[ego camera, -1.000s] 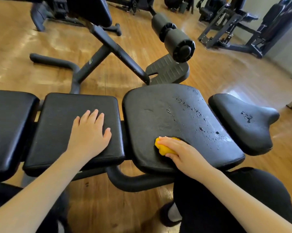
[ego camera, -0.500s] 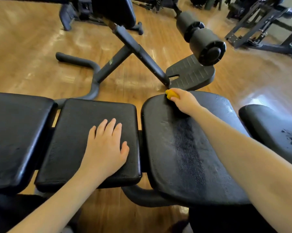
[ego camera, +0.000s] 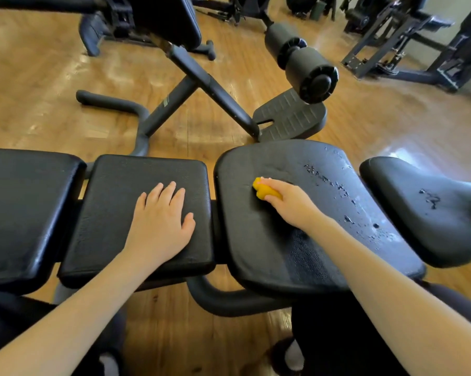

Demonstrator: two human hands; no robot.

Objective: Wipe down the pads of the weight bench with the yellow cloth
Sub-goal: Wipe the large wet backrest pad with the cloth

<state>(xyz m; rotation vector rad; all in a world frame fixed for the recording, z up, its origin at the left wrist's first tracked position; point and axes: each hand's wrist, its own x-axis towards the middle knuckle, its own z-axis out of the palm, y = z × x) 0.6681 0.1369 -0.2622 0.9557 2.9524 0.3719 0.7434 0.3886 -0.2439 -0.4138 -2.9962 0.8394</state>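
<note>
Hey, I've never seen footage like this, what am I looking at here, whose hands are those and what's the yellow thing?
The picture comes from a camera worn on a person's head, looking down at their own arms. In front of them is a black weight bench made of separate pads. The left hand rests flat on the square pad. The right hand grips a bunched yellow cloth against the larger rounded pad. Droplets sit on that pad's right part, and a few on the small end pad. Behind is a wooden floor with other gym machines.
</note>
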